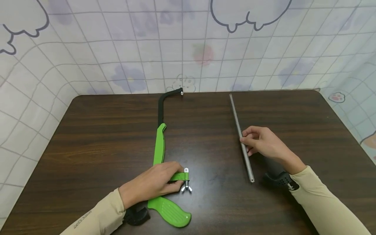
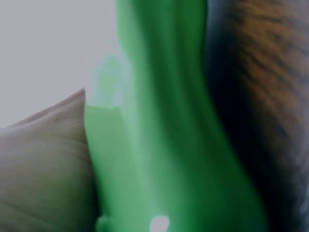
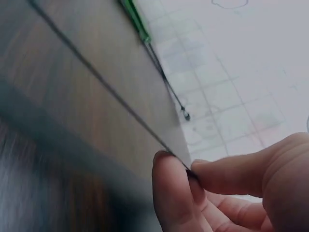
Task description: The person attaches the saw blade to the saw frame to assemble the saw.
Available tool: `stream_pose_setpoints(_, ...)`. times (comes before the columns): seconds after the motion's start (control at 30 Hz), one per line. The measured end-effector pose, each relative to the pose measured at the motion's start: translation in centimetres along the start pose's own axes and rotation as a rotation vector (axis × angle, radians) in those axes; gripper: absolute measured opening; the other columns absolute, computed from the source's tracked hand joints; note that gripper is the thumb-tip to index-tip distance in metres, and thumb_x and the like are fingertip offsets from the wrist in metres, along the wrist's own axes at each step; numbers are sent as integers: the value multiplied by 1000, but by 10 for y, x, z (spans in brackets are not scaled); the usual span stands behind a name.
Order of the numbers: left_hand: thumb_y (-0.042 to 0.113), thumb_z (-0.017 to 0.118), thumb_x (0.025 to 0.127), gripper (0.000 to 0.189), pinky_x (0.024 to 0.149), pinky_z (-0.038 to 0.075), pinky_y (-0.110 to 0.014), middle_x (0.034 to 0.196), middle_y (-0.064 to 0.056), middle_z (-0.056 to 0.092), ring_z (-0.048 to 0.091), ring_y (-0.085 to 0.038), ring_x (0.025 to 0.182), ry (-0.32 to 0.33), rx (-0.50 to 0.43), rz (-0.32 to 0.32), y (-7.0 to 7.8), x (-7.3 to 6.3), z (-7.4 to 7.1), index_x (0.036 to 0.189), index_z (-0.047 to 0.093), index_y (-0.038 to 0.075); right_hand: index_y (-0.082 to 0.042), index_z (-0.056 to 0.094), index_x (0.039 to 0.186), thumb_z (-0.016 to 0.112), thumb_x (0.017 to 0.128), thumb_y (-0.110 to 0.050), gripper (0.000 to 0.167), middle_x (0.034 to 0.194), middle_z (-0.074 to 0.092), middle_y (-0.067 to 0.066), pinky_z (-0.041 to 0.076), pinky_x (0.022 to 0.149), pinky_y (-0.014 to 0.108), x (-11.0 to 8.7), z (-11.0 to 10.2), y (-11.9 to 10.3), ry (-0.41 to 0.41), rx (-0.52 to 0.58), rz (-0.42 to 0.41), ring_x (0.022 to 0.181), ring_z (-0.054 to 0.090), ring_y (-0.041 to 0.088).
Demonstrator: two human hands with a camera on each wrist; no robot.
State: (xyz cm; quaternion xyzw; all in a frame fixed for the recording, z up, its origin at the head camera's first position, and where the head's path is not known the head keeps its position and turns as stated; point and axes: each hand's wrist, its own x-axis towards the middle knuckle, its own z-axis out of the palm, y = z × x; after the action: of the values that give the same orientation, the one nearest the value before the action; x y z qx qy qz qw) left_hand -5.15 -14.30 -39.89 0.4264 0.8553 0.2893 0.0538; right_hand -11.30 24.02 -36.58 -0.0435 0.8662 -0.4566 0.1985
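Note:
A green and black hacksaw frame (image 1: 159, 147) lies lengthwise on the table, its black end (image 1: 161, 107) pointing away and its green handle (image 1: 173, 213) toward me. My left hand (image 1: 154, 182) grips the green part above the handle. By those fingertips stands a metal wing nut (image 1: 186, 187). Green plastic (image 2: 164, 121) fills much of the left wrist view. On the right, a thin grey hacksaw blade (image 1: 248, 166) is pinched between thumb and fingers of my right hand (image 1: 265, 143). The right wrist view shows the blade (image 3: 106, 87) edge-on, apart from the frame.
The dark wooden table (image 1: 102, 130) has rounded far corners. Behind it hangs a pale checked sheet (image 1: 135, 49) with cloud and flower prints. A black wrist device (image 1: 279, 179) sits at the right wrist, and another (image 1: 137, 215) at the left.

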Motion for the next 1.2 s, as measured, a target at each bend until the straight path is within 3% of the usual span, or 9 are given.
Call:
stream_pose_setpoints(0.2,25,63,104,12,74,49,-16,99,10,64,52,0,82,-4,27,23,-3,-2,0,113,63,17,6,55,128,65,103,-18,36,97,69,13,63,70,32,9,13,-15,19,74,-18,75,69,16)
stream_pose_setpoints(0.4,27,65,103,16,75,52,-19,101,7,68,57,-2,84,44,82,81,-7,-1,5,114,65,14,5,57,124,65,103,-18,32,91,67,10,63,71,34,17,27,-28,33,133,-33,73,68,17)
stream_pose_setpoints(0.9,28,65,103,17,76,55,-23,100,6,70,61,-2,84,89,111,81,-6,-2,10,113,65,15,5,60,120,66,101,-14,28,86,65,10,62,70,34,35,52,-52,30,208,-91,68,68,17)
stream_pose_setpoints(1.2,27,66,102,17,78,56,-22,100,6,70,62,-2,84,105,104,96,-7,-1,9,112,66,14,3,61,120,66,101,-13,25,87,66,11,63,70,36,44,59,-57,26,190,-109,69,67,19)
